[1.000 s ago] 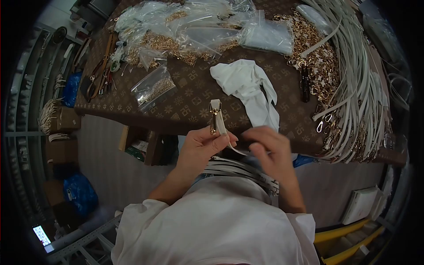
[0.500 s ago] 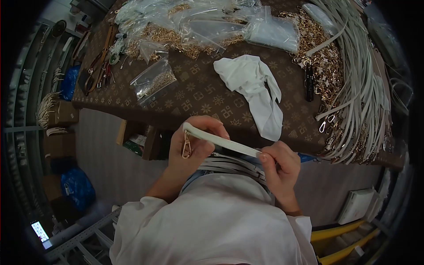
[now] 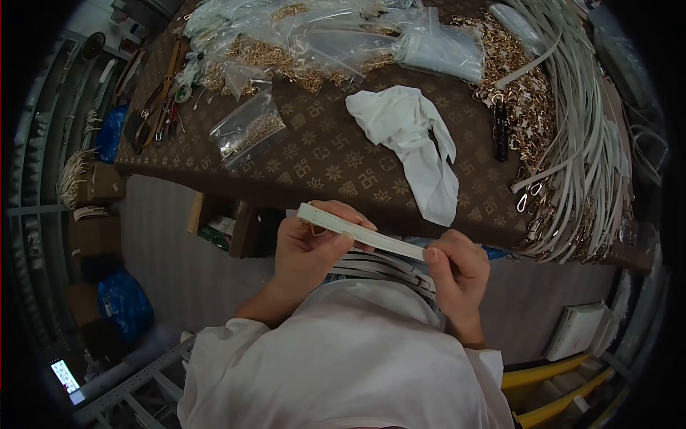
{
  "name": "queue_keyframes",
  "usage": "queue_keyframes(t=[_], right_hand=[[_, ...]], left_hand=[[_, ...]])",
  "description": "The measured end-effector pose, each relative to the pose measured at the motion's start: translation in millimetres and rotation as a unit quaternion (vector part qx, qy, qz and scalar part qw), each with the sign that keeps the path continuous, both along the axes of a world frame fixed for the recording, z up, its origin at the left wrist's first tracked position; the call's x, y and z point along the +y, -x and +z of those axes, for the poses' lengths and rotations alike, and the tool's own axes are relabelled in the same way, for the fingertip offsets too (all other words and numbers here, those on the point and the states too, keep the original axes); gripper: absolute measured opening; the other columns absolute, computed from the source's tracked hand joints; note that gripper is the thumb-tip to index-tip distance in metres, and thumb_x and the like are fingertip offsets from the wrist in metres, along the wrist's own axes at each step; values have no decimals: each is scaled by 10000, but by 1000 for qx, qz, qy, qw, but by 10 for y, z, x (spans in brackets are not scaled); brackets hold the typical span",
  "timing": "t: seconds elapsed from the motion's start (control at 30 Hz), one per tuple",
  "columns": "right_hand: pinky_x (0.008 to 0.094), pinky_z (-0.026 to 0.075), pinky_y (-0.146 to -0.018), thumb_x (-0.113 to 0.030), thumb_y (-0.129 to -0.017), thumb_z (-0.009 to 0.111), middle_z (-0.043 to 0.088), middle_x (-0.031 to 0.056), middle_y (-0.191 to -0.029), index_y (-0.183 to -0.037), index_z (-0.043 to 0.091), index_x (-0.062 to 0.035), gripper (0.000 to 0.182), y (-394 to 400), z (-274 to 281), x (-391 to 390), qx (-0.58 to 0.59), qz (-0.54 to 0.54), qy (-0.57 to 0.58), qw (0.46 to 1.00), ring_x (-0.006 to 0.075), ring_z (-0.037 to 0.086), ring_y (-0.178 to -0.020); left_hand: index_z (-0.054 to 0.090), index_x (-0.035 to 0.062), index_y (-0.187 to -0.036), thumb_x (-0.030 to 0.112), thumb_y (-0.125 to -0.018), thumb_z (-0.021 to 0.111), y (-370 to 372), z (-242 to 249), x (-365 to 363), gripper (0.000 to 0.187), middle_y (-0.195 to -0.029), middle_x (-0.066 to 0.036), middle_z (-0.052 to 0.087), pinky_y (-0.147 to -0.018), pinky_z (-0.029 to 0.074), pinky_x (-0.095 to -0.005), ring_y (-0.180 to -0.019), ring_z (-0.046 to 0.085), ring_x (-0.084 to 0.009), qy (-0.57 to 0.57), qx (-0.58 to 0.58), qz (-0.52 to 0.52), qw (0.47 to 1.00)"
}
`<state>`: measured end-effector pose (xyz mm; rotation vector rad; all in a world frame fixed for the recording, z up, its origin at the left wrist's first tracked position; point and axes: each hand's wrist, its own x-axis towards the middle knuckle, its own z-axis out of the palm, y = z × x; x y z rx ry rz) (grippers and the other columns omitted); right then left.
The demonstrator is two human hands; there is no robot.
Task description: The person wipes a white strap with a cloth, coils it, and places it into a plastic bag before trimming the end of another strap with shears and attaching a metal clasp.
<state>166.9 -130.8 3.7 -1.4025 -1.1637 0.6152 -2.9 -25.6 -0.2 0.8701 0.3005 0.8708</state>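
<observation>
A white stitched strap (image 3: 386,242) is stretched between my two hands, in front of my body. My left hand (image 3: 307,250) grips its left end, thumb below and fingers behind. A gold clasp (image 3: 315,228) at that end is partly covered by the strap and the fingers. My right hand (image 3: 461,268) pinches the other end between thumb and bent fingers. More white straps (image 3: 382,266) lie across my lap under the hands. Beyond them, a crumpled white cloth (image 3: 411,136) rests on the patterned brown tablecloth (image 3: 321,136).
A zip bag of small gold parts (image 3: 250,134) lies at left, near pliers and tools (image 3: 161,118). Plastic bags and gold hardware (image 3: 261,57) cover the back. At right are gold clasps (image 3: 518,79), a black tool (image 3: 500,129) and a heap of pale straps (image 3: 589,143).
The strap has turned so its stitched flat face shows. The gold clasp, which hung freely below the left end, is now mostly hidden behind the strap and left fingers.
</observation>
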Motion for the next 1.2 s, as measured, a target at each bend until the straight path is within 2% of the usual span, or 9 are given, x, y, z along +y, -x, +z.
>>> queue_keyframes(t=[0.2, 0.53, 0.73, 0.83, 0.9, 0.97, 1.03, 1.13, 1.2], right_hand=[[240, 257, -446, -14, -807, 568, 451, 14, -553, -667, 544, 25, 147, 4, -43, -2, 161, 11, 55, 985, 74, 364, -498], [233, 274, -455, -27, -818, 559, 494, 22, -564, -649, 536, 23, 178, -22, -41, -21, 170, 16, 54, 984, 72, 382, -501], [236, 261, -416, -4, -758, 616, 485, 34, -552, -667, 563, 18, 108, -156, 5, -45, 60, 17, 25, 998, 86, 390, -458], [235, 259, -391, 11, -712, 646, 483, 40, -548, -678, 584, 9, 71, -196, 95, -3, 8, 101, 7, 995, 98, 406, -431], [231, 262, -382, 16, -693, 652, 495, 44, -558, -675, 593, -1, 64, -182, 113, 75, -28, 172, -12, 985, 102, 417, -420], [232, 267, -385, 6, -689, 664, 494, 41, -557, -689, 602, 0, 62, -192, 80, 100, -29, 170, -20, 985, 101, 419, -424], [234, 271, -389, -4, -686, 675, 493, 37, -556, -704, 611, 0, 67, -242, 79, 94, -29, 161, -25, 986, 99, 420, -429], [236, 299, -411, -34, -661, 711, 500, 42, -580, -755, 637, 6, 126, -434, 95, 73, 9, 157, 6, 988, 101, 450, -480], [233, 328, -448, -51, -648, 724, 506, 45, -633, -790, 655, 10, 170, -530, 54, 99, -2, 119, -64, 991, 99, 475, -547]], left_hand=[[554, -65, -991, -104, -786, 519, 22, 0, -10, 212, -954, -197, 586, -743, 543, -348, -869, 608, -244, -35, 17, -7, 999], [559, -69, -979, -118, -766, 534, 24, 7, -27, 220, -951, -188, 588, -757, 542, -343, -889, 606, -246, -13, 31, -2, 999], [542, -30, -1044, 97, -819, 569, 139, 96, 250, 260, -1021, -191, 573, -851, 473, -377, -977, 578, -253, -43, 72, -8, 996], [531, -3, -1083, 219, -849, 549, 119, 205, 347, 323, -1081, -167, 560, -956, 366, -430, -1080, 525, -259, -219, 186, 3, 958], [526, 10, -1094, 240, -864, 537, 4, 121, 295, 326, -1112, -130, 548, -1015, 266, -439, -1154, 467, -259, -497, 296, -234, 781], [545, 9, -1024, 266, -873, 529, -36, 67, 222, 299, -1036, -85, 577, -925, 372, -381, -1041, 541, -240, -549, 283, -269, 739], [554, -6, -910, 260, -887, 517, -33, 73, 209, 270, -857, -76, 598, -732, 455, -300, -793, 599, -196, -183, 190, -445, 856], [572, -18, -772, 264, -903, 488, 127, -31, 219, 322, -618, -68, 557, -498, 435, -290, -510, 522, -157, -24, 173, -460, 870], [561, -2, -799, 261, -923, 448, 310, -62, 266, 312, -602, -42, 523, -487, 400, -257, -492, 482, -117, 62, 110, -457, 881]])
